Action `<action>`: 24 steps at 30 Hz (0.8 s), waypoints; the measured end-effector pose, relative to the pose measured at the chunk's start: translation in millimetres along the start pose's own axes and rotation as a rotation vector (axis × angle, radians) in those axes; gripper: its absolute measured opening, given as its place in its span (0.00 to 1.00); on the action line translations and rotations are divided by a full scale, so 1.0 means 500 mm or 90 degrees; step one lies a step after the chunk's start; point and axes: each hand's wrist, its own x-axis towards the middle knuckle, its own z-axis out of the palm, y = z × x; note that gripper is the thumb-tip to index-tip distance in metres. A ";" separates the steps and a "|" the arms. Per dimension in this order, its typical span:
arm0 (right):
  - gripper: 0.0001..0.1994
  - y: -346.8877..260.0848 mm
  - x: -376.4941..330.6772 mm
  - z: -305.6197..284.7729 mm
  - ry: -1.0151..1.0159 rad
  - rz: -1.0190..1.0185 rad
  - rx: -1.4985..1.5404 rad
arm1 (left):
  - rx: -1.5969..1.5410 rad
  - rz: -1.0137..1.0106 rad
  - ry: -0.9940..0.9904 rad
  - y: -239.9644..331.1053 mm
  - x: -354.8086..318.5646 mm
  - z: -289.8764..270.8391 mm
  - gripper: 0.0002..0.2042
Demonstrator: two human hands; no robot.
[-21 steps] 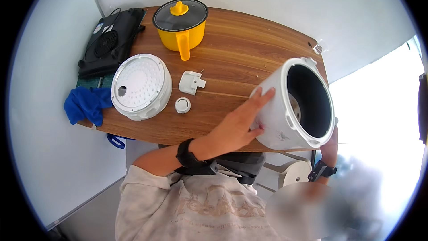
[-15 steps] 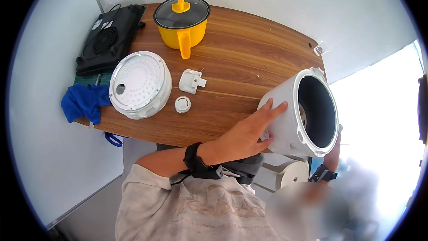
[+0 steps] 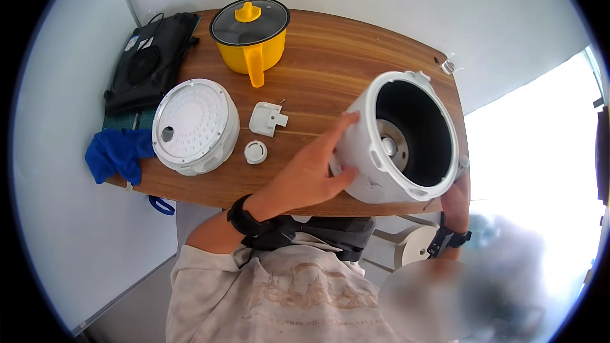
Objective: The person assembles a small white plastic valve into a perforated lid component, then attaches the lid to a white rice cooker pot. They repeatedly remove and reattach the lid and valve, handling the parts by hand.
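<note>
Looking down on a brown wooden tabletop (image 3: pixel 356 44) set against a plain white wall, with pale floor below its near edge and bright light off to the right. Taking the yellow pot (image 3: pixel 251 41) as the landmark and going left to right: one black flat appliance (image 3: pixel 149 60) lies left of the pot at the tabletop's far-left end; one blue cloth (image 3: pixel 117 152) hangs over the near-left corner, well in front of it. One round white lid (image 3: pixel 194 124) lies in front and left of the pot, inner side up. One small white bracket piece (image 3: pixel 267 119) sits just in front of the pot, and one small white round cap (image 3: pixel 256 152) just nearer still. One pot, with a glass lid and yellow knob. Right of the pot and nearer, one white cooker body (image 3: pixel 397 140) is tipped on its side at the near edge, opening facing up toward the camera. Left hand (image 3: pixel 314 171) lies spread, its grip flat against the cooker's outer wall. Right hand (image 3: pixel 454 194) is under the cooker's right rim, mostly hidden; cannot tell its grip.
</note>
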 end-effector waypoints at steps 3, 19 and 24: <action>0.13 0.002 0.010 0.025 -0.026 0.048 0.025 | -0.057 -0.037 0.025 0.000 -0.004 -0.026 0.42; 0.26 -0.067 0.036 0.143 -0.137 0.125 -0.050 | -0.089 -0.085 0.105 -0.028 -0.030 -0.105 0.42; 0.30 -0.067 0.031 0.142 -0.145 0.141 -0.060 | -0.124 -0.079 0.106 -0.037 -0.034 -0.109 0.39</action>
